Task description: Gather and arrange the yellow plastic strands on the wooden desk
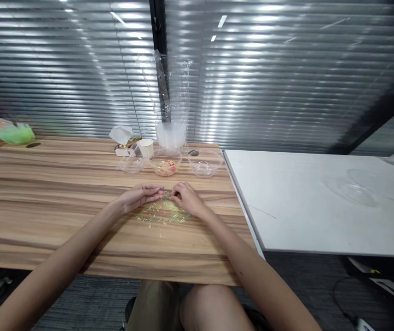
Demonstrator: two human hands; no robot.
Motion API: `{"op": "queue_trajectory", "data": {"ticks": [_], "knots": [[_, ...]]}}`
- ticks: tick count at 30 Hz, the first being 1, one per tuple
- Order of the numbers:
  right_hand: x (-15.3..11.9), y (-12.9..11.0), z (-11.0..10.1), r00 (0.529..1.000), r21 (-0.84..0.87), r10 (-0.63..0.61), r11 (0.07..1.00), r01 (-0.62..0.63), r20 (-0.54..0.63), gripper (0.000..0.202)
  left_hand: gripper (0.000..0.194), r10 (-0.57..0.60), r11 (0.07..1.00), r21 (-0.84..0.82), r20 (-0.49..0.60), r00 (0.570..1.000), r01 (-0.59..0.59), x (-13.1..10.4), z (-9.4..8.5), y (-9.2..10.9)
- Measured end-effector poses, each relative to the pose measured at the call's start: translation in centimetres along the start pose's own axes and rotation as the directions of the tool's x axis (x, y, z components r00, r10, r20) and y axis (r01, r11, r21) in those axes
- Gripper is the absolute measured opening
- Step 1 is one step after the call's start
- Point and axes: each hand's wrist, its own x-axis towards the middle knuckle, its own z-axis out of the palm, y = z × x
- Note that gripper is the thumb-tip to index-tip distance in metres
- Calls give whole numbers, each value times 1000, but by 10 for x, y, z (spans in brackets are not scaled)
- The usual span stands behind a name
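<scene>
Many small yellow-green pieces (164, 214) lie scattered on the wooden table (62, 179), just in front of me. At their left back edge is my left hand (142, 196), palm turned inward, fingers stretched out with nothing visible in them. My right hand (186, 197) is at the right back edge of the pieces, its fingers bent and pinched together; whatever they hold is too small to make out. Behind the hands stands a clear bowl (155, 158) with red, orange and yellow bits (166, 168). Right of it is another clear bowl (204, 169).
A paper cup (146, 148), a stack of translucent containers (171, 135) in plastic wrap and a tissue box (124, 151) stand at the back. A green bag (16, 134) lies far left. Clear lids (352, 191) lie on the white table (297, 220) to the right.
</scene>
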Motion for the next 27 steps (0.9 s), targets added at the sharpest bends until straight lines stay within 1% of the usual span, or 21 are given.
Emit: {"op": "queue_trajectory", "data": {"ticks": [7,11,14,19,27], "knots": [[0,3,1,999,-27,-31,999,31,-12,12,10,8,1000,10,-8,1000,-8,2,-2,-2],[-1,3,1,999,-46,-51,998,51,-3,11,14,-5,1000,7,-20,1000,5,2,0,-1],[-1,2,0,999,-45,-50,998,50,-2,9,16,-14,1000,11,-32,999,15,1,2,0],[-1,-1,-2,999,-53,-35,998,35,13,8,13,-8,1000,12,-14,1000,8,0,5,0],[-2,-2,-3,999,-55,-42,998,43,14,7,13,2,1000,19,-7,1000,-2,1,3,-1]]}}
